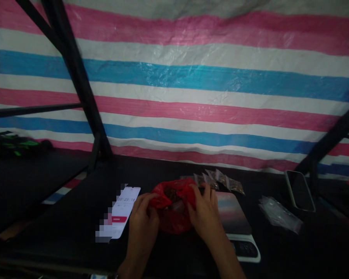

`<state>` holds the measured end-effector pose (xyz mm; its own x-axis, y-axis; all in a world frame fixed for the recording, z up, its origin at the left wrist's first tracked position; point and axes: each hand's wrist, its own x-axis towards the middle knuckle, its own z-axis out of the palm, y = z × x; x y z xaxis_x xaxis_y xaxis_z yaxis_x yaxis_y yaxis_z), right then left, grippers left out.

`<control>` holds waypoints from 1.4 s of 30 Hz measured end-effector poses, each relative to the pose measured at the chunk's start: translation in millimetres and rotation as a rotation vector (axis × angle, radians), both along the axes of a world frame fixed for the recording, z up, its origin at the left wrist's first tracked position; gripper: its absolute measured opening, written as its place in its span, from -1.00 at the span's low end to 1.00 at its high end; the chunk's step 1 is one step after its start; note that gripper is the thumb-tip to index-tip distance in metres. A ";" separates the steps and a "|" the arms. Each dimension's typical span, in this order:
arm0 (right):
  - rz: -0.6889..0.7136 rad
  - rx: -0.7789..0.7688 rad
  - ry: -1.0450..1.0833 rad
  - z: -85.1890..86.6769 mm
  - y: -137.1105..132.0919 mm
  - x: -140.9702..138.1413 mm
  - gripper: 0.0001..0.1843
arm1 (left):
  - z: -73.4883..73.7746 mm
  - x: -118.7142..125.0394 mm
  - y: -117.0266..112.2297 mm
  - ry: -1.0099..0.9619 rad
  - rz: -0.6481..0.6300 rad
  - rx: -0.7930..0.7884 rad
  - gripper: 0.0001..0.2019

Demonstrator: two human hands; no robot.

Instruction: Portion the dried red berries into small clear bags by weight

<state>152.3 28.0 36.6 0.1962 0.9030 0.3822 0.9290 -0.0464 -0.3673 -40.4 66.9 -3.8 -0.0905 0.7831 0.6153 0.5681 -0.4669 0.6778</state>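
Plastic bag [175, 225], red, mouth open, positioned between the lit phone [128, 205] and the digital scale [234, 215]; dark brown bits [170, 192] visible inside. My left hand [145, 215] pinches its left rim, my right hand [205, 211] its right. Small clear packets [235, 185] beyond the scale hold brownish pieces.

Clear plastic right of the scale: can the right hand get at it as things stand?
Probably yes, though the right hand would first have to let go of the red bag. Only the low scale lies between that hand and the clear plastic.
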 end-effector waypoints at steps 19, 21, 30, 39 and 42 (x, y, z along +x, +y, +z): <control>0.267 0.270 0.246 -3.7 12.7 -12.5 0.03 | 12.0 26.4 -15.9 -0.802 -0.103 -0.255 -0.81; 0.293 0.262 0.256 -4.1 10.2 -10.5 0.08 | 11.1 26.2 -16.2 -0.814 -0.082 -0.251 -0.82; 0.032 0.359 0.504 -0.6 7.4 16.3 -0.28 | 15.2 16.6 -18.1 -0.634 0.187 0.033 -0.91; 0.221 0.297 0.129 25.0 -16.6 7.5 -0.24 | 33.9 24.7 -45.6 0.302 -0.162 0.384 -0.66; 0.205 0.100 0.042 23.5 -19.8 10.3 -0.23 | 26.8 20.3 -33.7 0.444 0.124 0.192 -0.77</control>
